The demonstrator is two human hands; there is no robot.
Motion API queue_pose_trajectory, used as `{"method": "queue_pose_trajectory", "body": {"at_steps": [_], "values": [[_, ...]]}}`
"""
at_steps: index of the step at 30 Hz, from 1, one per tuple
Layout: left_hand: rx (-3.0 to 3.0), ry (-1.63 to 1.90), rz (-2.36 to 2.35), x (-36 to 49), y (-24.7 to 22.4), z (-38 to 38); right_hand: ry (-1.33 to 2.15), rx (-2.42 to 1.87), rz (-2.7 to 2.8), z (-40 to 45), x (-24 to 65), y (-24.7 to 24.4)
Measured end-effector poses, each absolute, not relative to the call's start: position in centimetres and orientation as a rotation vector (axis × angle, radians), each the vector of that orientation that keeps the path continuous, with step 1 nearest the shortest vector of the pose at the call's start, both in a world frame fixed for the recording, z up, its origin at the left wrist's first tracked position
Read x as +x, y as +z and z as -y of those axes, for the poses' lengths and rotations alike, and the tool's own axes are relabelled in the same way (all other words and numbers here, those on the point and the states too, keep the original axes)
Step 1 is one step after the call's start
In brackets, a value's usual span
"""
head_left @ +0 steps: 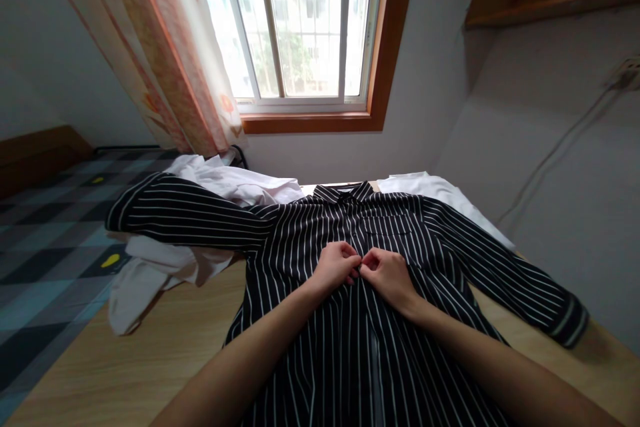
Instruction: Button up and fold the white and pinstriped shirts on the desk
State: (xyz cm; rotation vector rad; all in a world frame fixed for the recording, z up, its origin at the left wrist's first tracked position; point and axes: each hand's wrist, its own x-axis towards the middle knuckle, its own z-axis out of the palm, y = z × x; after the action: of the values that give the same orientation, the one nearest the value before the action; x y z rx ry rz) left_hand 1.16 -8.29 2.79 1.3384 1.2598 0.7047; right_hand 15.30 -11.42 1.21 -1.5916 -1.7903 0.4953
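Observation:
A black shirt with white stripes point(295, 233) lies front up, its collar toward the window and its sleeves spread to both sides. At the middle of its front, below the chest pocket, my left hand point(337, 263) pinches the front edge of the cloth. My right hand point(387, 273) pinches the same edge from the other side, its fingertips meeting those of my left hand. Any button between the fingertips is too small to make out. Below the hands the two front panels hang loosely together.
The shirt rests on a light wooden table point(165, 340). White garments lie under the left sleeve point(150, 260) and behind the right shoulder point(435, 190). A bed with a checked cover point(45, 247) stands at the left. Behind are a curtain point(170, 47) and a window point(310, 33).

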Motion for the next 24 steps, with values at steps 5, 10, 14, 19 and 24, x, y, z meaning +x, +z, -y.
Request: {"method": "queue_pose_trajectory", "body": {"at_steps": [5, 10, 14, 19, 24], "values": [[1.356, 0.786, -1.288, 1.32, 2.42, 8.25, 0.368, -1.599, 1.874, 11.7, 15.12, 1.05], [1.461, 0.785, -1.299, 1.2, 2.31, 8.18, 0.36, -1.549, 1.91, 11.82, 15.21, 0.63], [1.49, 0.785, -1.279, 1.09, 2.06, 8.12, 0.384, -1.549, 1.874, 11.86, 15.32, 0.66], [1.567, 0.834, -1.273, 1.03, 1.94, 8.11, 0.547, -1.508, 1.767, 11.64, 15.6, 0.99], [1.567, 0.853, -1.248, 1.03, 2.18, 8.16, 0.7, -1.468, 1.695, 11.11, 15.96, 0.89]]}}
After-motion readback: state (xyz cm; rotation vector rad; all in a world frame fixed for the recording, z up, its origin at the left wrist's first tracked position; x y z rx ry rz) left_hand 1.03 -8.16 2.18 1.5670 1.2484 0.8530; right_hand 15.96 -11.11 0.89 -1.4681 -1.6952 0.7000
